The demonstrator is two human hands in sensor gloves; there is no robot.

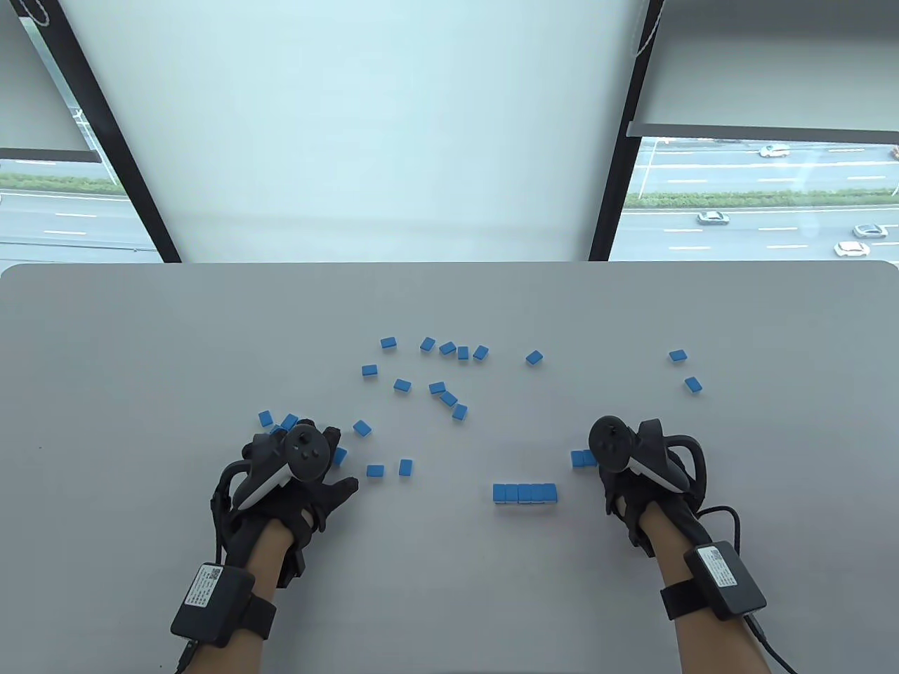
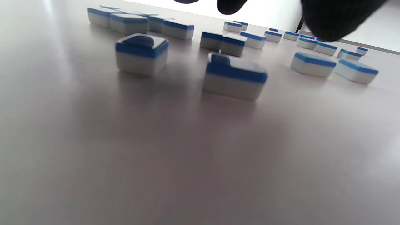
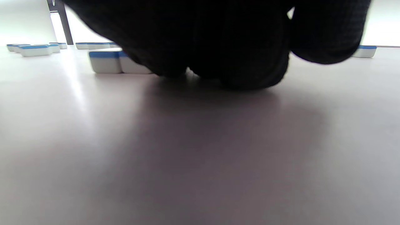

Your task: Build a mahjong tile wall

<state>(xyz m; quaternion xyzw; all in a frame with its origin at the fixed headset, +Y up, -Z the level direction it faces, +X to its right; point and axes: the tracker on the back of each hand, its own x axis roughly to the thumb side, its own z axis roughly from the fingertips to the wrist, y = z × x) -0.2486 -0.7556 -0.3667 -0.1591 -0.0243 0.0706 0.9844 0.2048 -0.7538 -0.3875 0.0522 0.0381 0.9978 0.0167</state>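
Blue-backed mahjong tiles lie scattered on the grey table (image 1: pixel 140 365). A short row of tiles (image 1: pixel 525 493) stands side by side near the front middle. My left hand (image 1: pixel 330 484) hovers among loose tiles (image 1: pixel 375 470); in the left wrist view its fingertips (image 2: pixel 337 18) hang above two close tiles (image 2: pixel 234 76) and hold nothing. My right hand (image 1: pixel 618 491) is right of the row. Its fingers (image 3: pixel 218 62) come down to the table against the end of a pair of tiles (image 3: pixel 104 61), seen beside the hand as the pair of tiles (image 1: pixel 583 458). The thumb (image 3: pixel 328 31) is off them.
More loose tiles (image 1: pixel 449 347) spread across the table's middle, and two tiles (image 1: pixel 685 368) sit apart at the far right. The table's far edge (image 1: pixel 449 264) meets a window wall. Bare table lies at both sides and along the front.
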